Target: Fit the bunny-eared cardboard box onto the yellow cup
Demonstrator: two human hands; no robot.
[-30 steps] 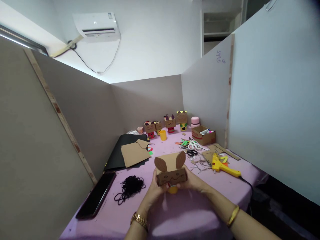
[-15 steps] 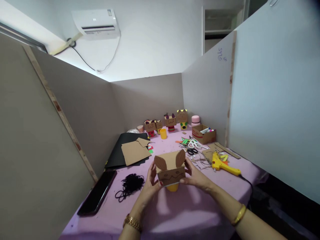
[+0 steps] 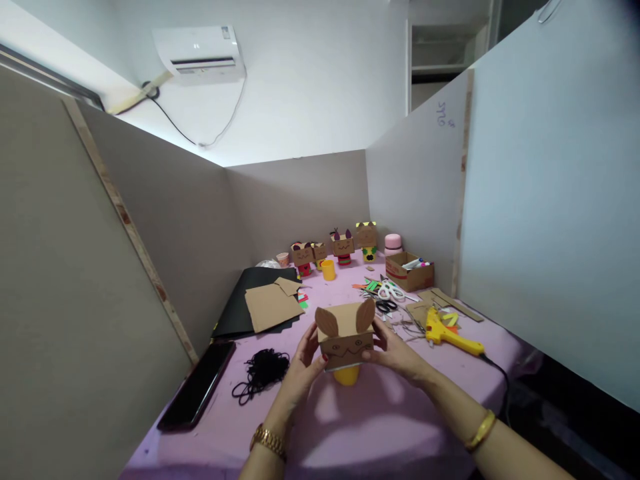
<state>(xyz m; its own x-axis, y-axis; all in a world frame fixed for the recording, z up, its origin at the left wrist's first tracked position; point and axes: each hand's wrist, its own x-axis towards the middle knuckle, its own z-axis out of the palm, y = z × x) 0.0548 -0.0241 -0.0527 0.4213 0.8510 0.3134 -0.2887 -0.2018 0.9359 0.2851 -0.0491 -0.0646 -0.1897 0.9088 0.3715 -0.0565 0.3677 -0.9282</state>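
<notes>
Between my two hands is a cardboard box head [image 3: 345,348] with two upright brown ears and a drawn face on its front. My left hand [image 3: 306,363] grips its left side, thumb at the lower front corner. On the opposite side my right hand [image 3: 393,350] holds it the same way, thumb on the lower right corner. Under the box shows a yellow cup [image 3: 347,375]; whether the two are joined I cannot tell. Left of my left hand lies a tangle of black cord [image 3: 264,370].
A yellow glue gun [image 3: 453,337] with its cable lies right, near white scissors [image 3: 390,291], black scissors [image 3: 386,306] and paper scraps. Left are a phone [image 3: 197,387] and cardboard sheets [image 3: 273,308] on black paper. Several finished box figures [image 3: 343,247] stand behind another yellow cup [image 3: 329,270].
The whole view has shifted slightly. The box head sits a little more level and slightly to the right, with more of the yellow cup showing under it. Both hands keep their hold.
</notes>
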